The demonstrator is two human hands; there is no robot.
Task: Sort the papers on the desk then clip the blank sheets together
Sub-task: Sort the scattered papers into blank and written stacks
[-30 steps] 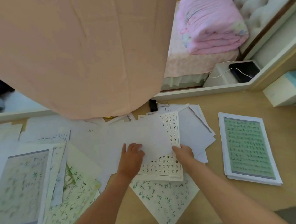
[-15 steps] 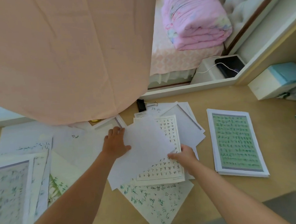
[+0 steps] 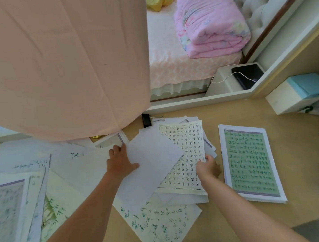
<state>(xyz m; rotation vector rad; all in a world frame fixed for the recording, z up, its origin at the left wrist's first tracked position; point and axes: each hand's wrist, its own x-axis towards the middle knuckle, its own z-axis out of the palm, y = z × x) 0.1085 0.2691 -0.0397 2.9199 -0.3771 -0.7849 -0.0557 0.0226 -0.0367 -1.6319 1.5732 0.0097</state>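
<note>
Fingers [image 3: 118, 149] of the left hand [image 3: 120, 163] press flat on a blank sheet [image 3: 153, 168] mid-counter while the right hand [image 3: 208, 169] pinches a gridded page [image 3: 186, 147], so I judge sorting barely begun: one neat stack [image 3: 250, 163] right, loose papers [image 3: 30, 179] left, clip [image 3: 147, 119] unused far back.

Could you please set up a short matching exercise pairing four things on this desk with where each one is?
1. blank sheet
2. binder clip
3. green stack
4. grid page

A. at the desk's far edge, by the curtain
B. apart, at the right
C. under the left hand
D. pinched at its right edge by the right hand

Pairs: 1-C, 2-A, 3-B, 4-D
</note>
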